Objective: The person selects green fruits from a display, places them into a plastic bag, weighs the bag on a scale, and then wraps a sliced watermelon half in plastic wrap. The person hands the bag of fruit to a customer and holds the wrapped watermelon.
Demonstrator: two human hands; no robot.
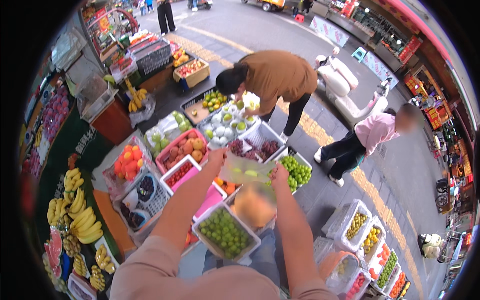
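Note:
Both my arms reach forward over the fruit display. Between my hands stretches a translucent plastic bag (243, 166), with a few yellow-green shapes inside it or showing through it. My left hand (217, 156) is closed on the bag's left side. At the opposite side, my right hand (279, 175) pinches the bag, beside a crate of green grapes (296, 171). Dark red grapes (257, 149) lie just beyond the bag. Close to my body is a white-rimmed tub of small round green fruit (225, 231).
A person in a brown top (280, 75) bends over the far crates. Another in pink (375, 132) stands right of them, near a white scooter (345, 90). Bananas (82, 220) hang at left. More fruit boxes (357, 225) stand at lower right.

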